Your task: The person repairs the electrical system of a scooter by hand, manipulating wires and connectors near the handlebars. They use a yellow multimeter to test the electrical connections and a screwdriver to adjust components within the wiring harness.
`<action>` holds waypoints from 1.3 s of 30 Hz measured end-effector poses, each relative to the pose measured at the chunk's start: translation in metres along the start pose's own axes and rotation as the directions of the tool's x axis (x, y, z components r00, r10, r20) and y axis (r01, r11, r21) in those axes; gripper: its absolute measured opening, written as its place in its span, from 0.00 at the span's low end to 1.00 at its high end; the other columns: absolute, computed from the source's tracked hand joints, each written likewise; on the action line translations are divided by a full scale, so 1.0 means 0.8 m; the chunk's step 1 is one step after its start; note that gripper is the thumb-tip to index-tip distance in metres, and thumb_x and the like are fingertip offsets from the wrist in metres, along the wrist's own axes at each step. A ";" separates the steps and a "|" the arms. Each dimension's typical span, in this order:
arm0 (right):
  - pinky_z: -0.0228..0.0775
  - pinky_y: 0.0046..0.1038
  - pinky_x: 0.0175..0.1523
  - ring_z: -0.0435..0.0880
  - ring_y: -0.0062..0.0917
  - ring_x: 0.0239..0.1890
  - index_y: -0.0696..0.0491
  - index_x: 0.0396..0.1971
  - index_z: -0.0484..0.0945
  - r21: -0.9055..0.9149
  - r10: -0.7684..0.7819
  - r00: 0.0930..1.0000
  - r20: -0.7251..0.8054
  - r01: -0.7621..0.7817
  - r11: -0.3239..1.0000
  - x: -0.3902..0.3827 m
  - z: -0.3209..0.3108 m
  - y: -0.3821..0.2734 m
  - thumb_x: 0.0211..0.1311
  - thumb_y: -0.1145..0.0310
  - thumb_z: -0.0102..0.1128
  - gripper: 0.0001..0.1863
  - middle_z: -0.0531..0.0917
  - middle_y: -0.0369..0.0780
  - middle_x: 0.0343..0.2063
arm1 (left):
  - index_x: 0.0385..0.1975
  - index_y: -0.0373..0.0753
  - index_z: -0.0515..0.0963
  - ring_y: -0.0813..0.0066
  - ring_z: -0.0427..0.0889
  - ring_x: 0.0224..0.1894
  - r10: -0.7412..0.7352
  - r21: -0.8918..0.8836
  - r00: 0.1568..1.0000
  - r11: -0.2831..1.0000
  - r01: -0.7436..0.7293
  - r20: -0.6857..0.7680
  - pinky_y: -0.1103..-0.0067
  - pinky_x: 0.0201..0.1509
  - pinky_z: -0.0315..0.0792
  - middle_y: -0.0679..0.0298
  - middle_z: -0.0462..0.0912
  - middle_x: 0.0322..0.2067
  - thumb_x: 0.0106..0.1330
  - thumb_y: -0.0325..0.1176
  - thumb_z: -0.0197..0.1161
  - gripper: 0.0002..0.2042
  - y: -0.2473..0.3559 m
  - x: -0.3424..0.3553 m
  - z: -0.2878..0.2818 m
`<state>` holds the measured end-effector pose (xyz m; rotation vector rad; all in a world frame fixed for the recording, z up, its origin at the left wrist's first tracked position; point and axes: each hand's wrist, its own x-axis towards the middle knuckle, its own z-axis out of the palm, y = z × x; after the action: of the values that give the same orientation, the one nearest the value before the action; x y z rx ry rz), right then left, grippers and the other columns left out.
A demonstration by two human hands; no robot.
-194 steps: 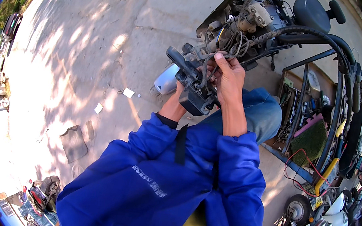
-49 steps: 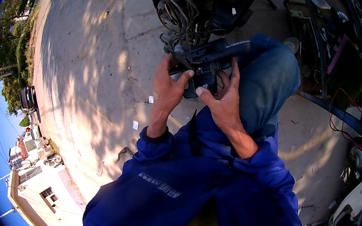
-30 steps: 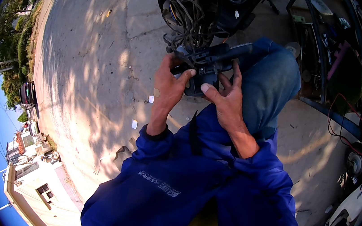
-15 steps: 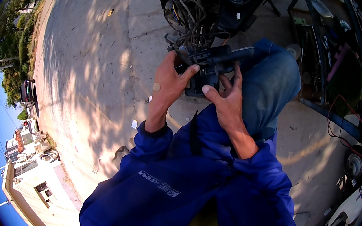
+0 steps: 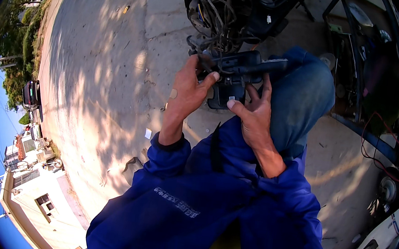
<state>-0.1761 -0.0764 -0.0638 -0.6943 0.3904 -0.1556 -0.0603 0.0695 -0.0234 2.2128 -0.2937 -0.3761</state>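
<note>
Both hands are on a black plastic housing [image 5: 221, 96], wide at its top with a squarish flap hanging below, at the front of a partly stripped vehicle [image 5: 279, 5], perhaps a scooter. My left hand [image 5: 188, 89] grips its left side, thumb on the front and fingers hidden behind. On the right, my right hand [image 5: 257, 117] holds the lower part between thumb and fingers, two of them stretched up along the edge. Just beyond hangs a tangle of dark cables [image 5: 224, 25]. A dark arm-like piece [image 5: 274, 65] sticks out to the right, close to my knee.
My bent knee in jeans [image 5: 308, 88] is right beside the housing. A dark metal rack [image 5: 353, 126] with assorted parts stands at the right, with a red wire [image 5: 369, 145] looping from it. A white vehicle [image 5: 385, 234] is at lower right. Paper scraps lie on the concrete ground [image 5: 106, 73].
The view has shifted slightly. My right thumb now sits on the lower right of the housing's flap, where a small pale patch shows. Both hands keep their hold, and the housing is tilted a little differently.
</note>
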 end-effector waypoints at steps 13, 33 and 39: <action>0.76 0.33 0.65 0.73 0.36 0.67 0.49 0.81 0.31 0.071 0.013 0.999 0.036 -0.015 0.997 0.000 -0.003 0.002 0.50 0.89 0.60 0.63 0.63 0.53 0.69 | 0.53 0.33 0.75 0.51 0.84 0.48 0.151 -0.013 0.987 0.988 -0.152 -0.057 0.65 0.53 0.77 0.49 0.82 0.45 0.64 0.29 0.71 0.19 -0.015 -0.006 0.006; 0.75 0.29 0.63 0.73 0.33 0.66 0.50 0.81 0.31 0.003 0.001 0.997 0.077 -0.001 1.000 0.005 -0.006 0.004 0.54 0.88 0.59 0.61 0.64 0.51 0.68 | 0.36 0.34 0.77 0.45 0.79 0.51 0.440 0.277 0.876 0.882 -0.381 -0.197 0.62 0.52 0.75 0.48 0.79 0.49 0.55 0.25 0.77 0.14 -0.025 -0.019 0.029; 0.76 0.30 0.61 0.76 0.32 0.62 0.51 0.81 0.31 -0.023 0.027 0.996 0.080 -0.025 0.999 0.005 -0.007 0.001 0.55 0.85 0.62 0.60 0.65 0.53 0.67 | 0.35 0.35 0.76 0.50 0.79 0.38 0.373 0.209 0.907 0.920 -0.332 -0.197 0.64 0.41 0.74 0.54 0.79 0.33 0.57 0.26 0.76 0.13 -0.025 -0.014 0.024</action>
<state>-0.1746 -0.0802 -0.0691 -0.7143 0.3249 -0.0984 -0.0763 0.0714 -0.0486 2.2833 -0.6077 0.1134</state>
